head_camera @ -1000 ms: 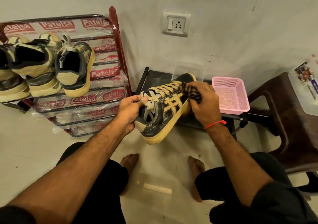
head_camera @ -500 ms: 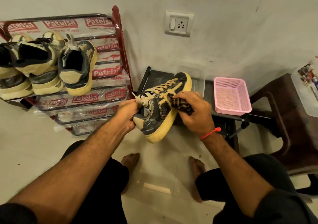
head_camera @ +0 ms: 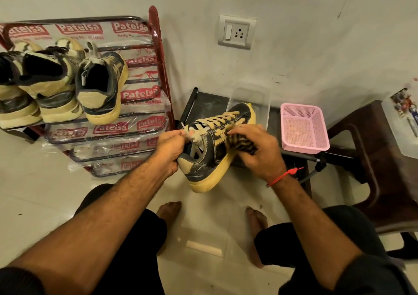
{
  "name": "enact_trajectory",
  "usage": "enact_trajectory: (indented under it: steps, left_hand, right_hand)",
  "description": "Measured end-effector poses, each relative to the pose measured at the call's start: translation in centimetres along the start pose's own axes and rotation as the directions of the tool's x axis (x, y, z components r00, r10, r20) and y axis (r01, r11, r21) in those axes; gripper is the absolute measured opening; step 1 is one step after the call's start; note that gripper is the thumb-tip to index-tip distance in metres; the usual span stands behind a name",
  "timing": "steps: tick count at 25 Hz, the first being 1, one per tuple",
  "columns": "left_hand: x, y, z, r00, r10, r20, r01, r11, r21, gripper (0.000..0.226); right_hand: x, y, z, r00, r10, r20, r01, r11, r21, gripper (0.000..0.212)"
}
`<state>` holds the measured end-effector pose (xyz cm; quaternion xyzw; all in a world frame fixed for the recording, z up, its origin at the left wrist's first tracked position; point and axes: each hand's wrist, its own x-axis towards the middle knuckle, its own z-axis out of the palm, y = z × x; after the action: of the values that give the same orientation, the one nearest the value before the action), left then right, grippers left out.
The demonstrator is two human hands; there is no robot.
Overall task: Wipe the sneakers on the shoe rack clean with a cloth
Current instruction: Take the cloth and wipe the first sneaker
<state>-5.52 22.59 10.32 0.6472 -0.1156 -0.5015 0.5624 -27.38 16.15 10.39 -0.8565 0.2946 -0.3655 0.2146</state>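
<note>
A black sneaker (head_camera: 210,161) with tan stripes, tan laces and a yellowed sole is held in the air above the floor, toe pointing away. My left hand (head_camera: 170,146) grips its heel and collar. My right hand (head_camera: 255,152) holds a dark striped cloth (head_camera: 243,144) bunched against the sneaker's outer side, by the stripes. Three more sneakers (head_camera: 101,86) stand heel-out on the top shelf of the red shoe rack (head_camera: 158,52) at the left.
A pink plastic basket (head_camera: 304,128) sits on a low black stand (head_camera: 203,104) behind the sneaker. A dark brown plastic stool (head_camera: 371,159) stands at the right. A wall socket (head_camera: 236,32) is above. My bare feet rest on the tiled floor below.
My right hand has slid the cloth from the toe and laces back along the sneaker's side toward the heel. The sneaker has dropped slightly. My left hand keeps its grip.
</note>
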Motion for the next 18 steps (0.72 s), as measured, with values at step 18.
enact_trajectory:
  steps: [18]
  left_hand:
    - [-1.1, 0.1, -0.6, 0.976, 0.137, 0.17, -0.166, 0.971, 0.173, 0.018]
  right_hand:
    - [0.2, 1.9, -0.9, 0.95, 0.203, -0.237, -0.201, 0.979, 0.035, 0.047]
